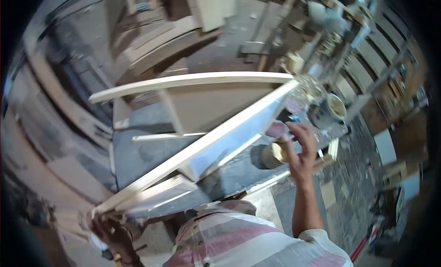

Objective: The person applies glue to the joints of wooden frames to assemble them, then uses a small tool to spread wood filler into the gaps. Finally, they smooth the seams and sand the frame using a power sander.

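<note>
A triangular frame of pale wooden strips [197,150] rests across a grey-topped workbench [138,150], with panels between some strips. At its lower left end my left hand [110,231] is closed around the tip of the long strip, partly in shadow and blurred. My right hand [302,150] is over the right part of the bench. Its thumb and fingers pinch a small pinkish piece [276,129], whose kind I cannot make out. Just below these fingers stands a short brownish cylinder [274,156], like a roll or small can.
A white tub [334,107] and a clear plastic bag [310,88] sit at the bench's right end. Curved wooden parts [161,42] lie beyond the bench. Boards and panels [390,147] lean along the right, above a littered floor [349,175].
</note>
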